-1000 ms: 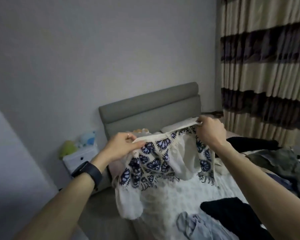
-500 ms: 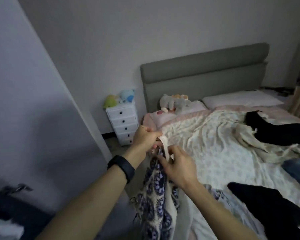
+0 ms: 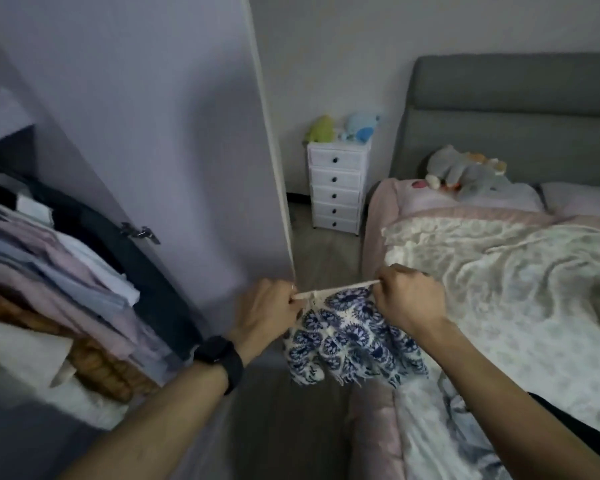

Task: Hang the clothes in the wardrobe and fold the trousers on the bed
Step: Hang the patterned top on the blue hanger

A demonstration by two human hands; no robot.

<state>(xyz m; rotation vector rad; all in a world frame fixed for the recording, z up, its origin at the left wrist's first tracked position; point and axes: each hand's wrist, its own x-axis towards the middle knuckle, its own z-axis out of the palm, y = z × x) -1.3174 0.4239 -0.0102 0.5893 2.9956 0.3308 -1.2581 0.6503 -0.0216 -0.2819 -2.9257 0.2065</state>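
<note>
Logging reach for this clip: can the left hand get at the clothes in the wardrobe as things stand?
Probably yes for path: the wardrobe door is open and nothing stands before the wardrobe clothes. But the left hand is pinching the patterned garment.

bare forearms, no sleeves, black smartwatch [image 3: 219,357] on left wrist

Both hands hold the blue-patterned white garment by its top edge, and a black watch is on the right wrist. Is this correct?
No. The head view shows the black watch on the left wrist. The left hand and right hand do hold the blue-patterned white garment by its top edge.
</note>
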